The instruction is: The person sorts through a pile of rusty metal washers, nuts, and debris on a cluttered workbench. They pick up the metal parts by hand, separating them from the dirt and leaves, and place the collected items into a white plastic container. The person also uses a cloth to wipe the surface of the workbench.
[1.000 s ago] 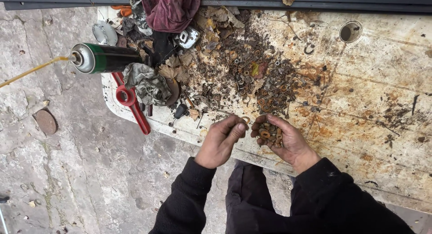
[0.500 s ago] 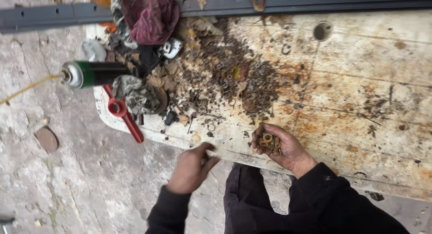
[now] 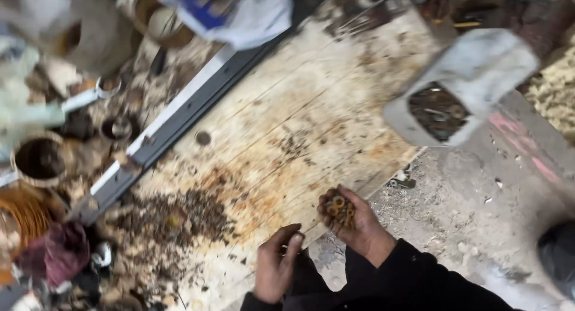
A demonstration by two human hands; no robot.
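At far left a dark can (image 3: 39, 160) stands open-mouthed among blurred clutter, with a maroon rag (image 3: 60, 254) nearer. A dark rail (image 3: 179, 122) runs diagonally from near left to far right along the edge of a stained wooden board (image 3: 287, 107). On the board's near left lies a pile of rusty scrap (image 3: 179, 218). The left hand (image 3: 277, 264) hovers at the board's near edge, fingers loosely curled, holding nothing that shows. Just right of it, the right hand (image 3: 353, 224) is cupped palm up around a clump of rusty washers (image 3: 339, 209); the clump has no clear long axis, its rings facing mostly upward. Far right, a grey tray (image 3: 479, 71) holds more rusty bits.
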